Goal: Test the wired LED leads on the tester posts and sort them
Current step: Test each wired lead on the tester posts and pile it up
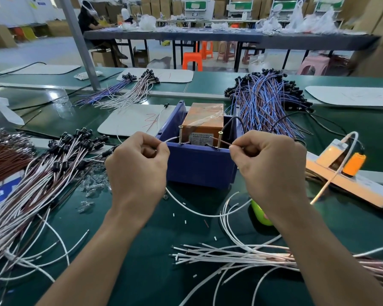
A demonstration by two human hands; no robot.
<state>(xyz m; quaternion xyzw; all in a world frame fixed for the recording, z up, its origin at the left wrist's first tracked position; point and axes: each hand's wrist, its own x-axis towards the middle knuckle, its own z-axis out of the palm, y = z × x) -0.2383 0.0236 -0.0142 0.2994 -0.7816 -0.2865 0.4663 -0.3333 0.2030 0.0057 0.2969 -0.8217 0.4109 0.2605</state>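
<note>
- White lead [171, 139] sits pinched in your left hand [139, 164], tip reaching inward to the left post [180, 136].
- Your right hand [268, 166] pinches the brown lead [224, 143], lying across the right post [219, 140].

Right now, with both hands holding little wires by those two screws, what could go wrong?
1. The left hand pinches the white lead and the right hand the brown lead at their thin tips; a tip might slip off the left post or right post, so a good LED could look dead.
2. White slack loops below the hands near the loose leads on the table; pulling away may snag them.
</note>
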